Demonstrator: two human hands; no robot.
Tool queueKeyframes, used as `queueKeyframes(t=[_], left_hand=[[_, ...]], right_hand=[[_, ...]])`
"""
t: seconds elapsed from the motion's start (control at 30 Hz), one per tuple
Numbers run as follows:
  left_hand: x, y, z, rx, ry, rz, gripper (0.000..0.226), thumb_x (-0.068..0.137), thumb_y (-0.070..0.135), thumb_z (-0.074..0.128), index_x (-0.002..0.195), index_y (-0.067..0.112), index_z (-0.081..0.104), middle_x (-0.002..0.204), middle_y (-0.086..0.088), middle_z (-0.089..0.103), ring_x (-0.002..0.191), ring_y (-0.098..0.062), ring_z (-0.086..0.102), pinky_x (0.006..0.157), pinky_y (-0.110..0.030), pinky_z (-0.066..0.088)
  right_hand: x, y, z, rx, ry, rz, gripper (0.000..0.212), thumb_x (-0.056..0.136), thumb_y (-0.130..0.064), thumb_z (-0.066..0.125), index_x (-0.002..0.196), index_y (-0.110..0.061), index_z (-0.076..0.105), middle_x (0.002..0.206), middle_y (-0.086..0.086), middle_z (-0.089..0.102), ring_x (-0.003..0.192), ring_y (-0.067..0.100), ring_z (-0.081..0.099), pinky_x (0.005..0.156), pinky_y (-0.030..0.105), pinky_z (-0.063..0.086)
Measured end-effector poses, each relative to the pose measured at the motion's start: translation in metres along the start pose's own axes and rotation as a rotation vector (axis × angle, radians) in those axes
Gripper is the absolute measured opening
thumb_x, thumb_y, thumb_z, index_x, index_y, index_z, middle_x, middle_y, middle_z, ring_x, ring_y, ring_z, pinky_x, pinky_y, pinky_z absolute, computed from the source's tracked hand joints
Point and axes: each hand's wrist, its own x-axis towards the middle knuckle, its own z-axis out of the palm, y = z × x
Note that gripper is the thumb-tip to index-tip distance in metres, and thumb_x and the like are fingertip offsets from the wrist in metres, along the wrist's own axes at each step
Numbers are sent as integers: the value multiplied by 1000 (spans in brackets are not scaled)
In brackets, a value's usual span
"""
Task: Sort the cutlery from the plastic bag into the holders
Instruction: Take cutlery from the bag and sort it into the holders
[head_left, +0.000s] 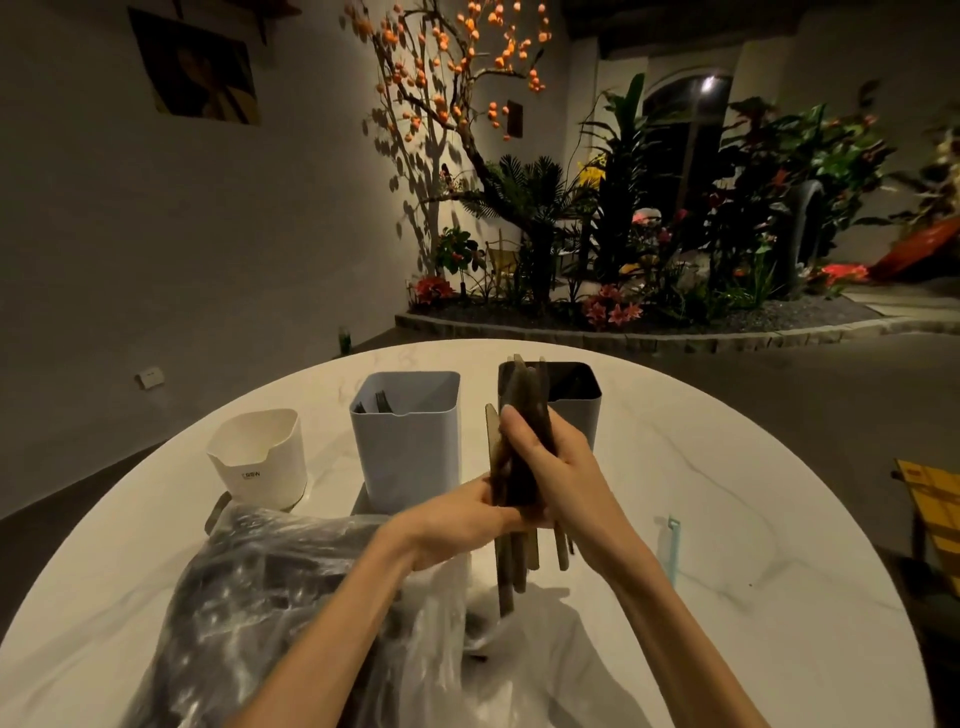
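Three holders stand on the round white table (727, 493): a short white holder (260, 457) with small writing too blurry to read, a tall grey holder (405, 441), and a dark holder (571, 395) behind the hands. Both hands are raised over the table. The left hand (462, 514) and right hand (550, 462) grip one bunch of dark cutlery (519, 467) upright between them. The plastic bag (291, 597) lies crumpled on the table just in front of the holders, with more dark pieces inside.
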Motion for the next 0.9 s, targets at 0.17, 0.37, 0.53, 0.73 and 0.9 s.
queueKeyframes(t=[0.17, 0.37, 0.53, 0.73, 0.9], left_hand=[[8, -24, 13, -80, -16, 23, 27, 101, 5, 53, 103, 31, 59, 96, 13, 72, 87, 2, 71, 84, -21, 56], [31, -39, 33, -86, 251, 134, 21, 99, 11, 60, 108, 29, 54, 99, -1, 67, 87, -12, 67, 74, -22, 57], [35, -43, 25, -118, 274, 157, 37, 91, 4, 70, 106, 35, 55, 80, 16, 71, 77, -6, 69, 72, -27, 59], [34, -52, 31, 78, 251, -132, 14, 97, 15, 64, 99, 18, 50, 69, 9, 56, 56, -6, 60, 58, -20, 53], [57, -50, 37, 601, 295, -573, 27, 80, -25, 54, 69, -1, 51, 57, -19, 51, 64, -25, 55, 103, -38, 51]], right_hand=[[-8, 17, -2, 17, 6, 23, 39, 79, -61, 65, 98, -27, 65, 85, -7, 70, 90, 8, 69, 83, 24, 59], [4, 34, 0, -168, 172, -10, 21, 77, -46, 81, 79, -29, 67, 74, -14, 69, 81, -3, 68, 62, 11, 53], [7, 35, -7, -74, 150, -48, 27, 75, -42, 82, 93, -26, 68, 77, -12, 72, 79, 5, 72, 69, 15, 57], [11, 25, 8, 1, -38, 41, 51, 79, -55, 70, 83, -5, 65, 55, 0, 54, 52, 6, 53, 60, 13, 48], [6, 44, 21, -88, -80, 113, 44, 81, -53, 74, 62, -17, 58, 50, -5, 49, 50, 5, 50, 61, 21, 46]])
